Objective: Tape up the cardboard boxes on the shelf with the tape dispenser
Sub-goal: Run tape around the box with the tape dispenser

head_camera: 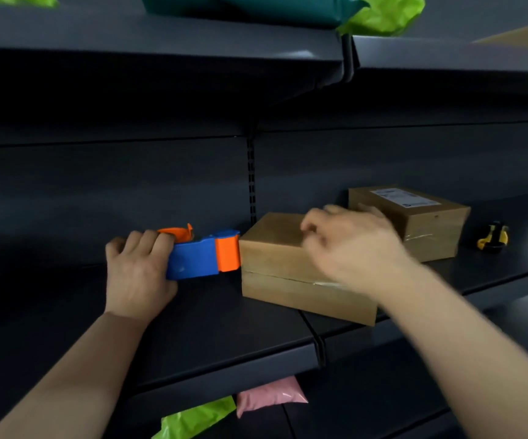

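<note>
at centre left of the frame the left hand point(135, 274) grips the blue and orange tape dispenser point(204, 256), fingers curled over its top, and the dispenser's orange end touches the left face of the near cardboard box point(275, 258) on the dark shelf point(224, 327). at centre right the right hand point(351, 245) sits blurred over that box's top, fingers bent; whether it holds anything cannot be told. further right a second cardboard box point(414, 217) with a white label stands just behind, then a small yellow and black object point(494, 237).
</note>
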